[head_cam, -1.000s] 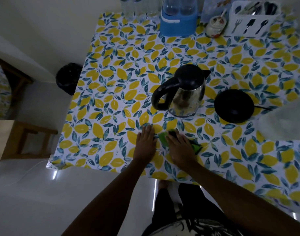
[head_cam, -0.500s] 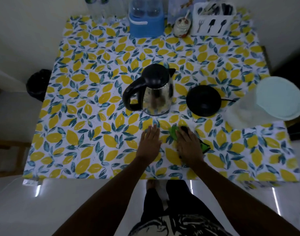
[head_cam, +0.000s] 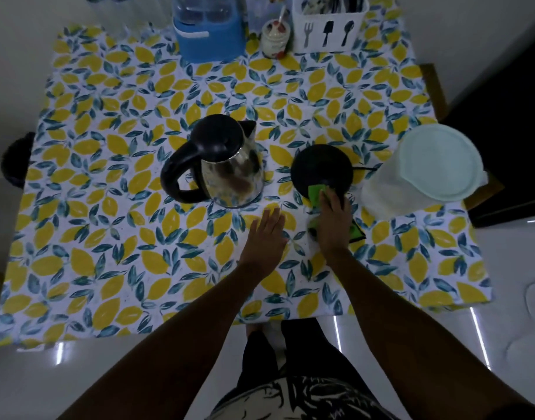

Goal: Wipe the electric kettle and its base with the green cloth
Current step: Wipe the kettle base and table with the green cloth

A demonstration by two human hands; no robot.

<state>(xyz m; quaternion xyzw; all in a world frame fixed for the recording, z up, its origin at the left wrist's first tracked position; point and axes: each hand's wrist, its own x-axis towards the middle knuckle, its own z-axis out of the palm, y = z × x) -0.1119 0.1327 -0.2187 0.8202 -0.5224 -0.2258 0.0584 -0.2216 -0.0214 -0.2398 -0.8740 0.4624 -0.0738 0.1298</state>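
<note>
A steel electric kettle [head_cam: 229, 177] with a black lid and handle stands upright mid-table, off its base. The round black base [head_cam: 320, 166] lies flat to its right, its cord running right. My right hand [head_cam: 333, 222] presses the green cloth [head_cam: 316, 192] down; the cloth's front end lies over the near rim of the base, and its rear corner shows behind my hand. My left hand [head_cam: 266, 237] rests flat on the lemon-print tablecloth [head_cam: 108, 207], fingers apart, just in front of the kettle and holding nothing.
A translucent plastic tub with a pale lid [head_cam: 433, 168] stands right of the base. Along the far edge sit a blue container [head_cam: 208, 34], a small jar [head_cam: 275, 36] and a white cutlery holder [head_cam: 328, 25]. A dark bin [head_cam: 16, 159] stands on the floor at left.
My right hand has slid the green cloth forward and to the right, from the bare tablecloth onto the near edge of the base. My left hand stays flat on the table.
</note>
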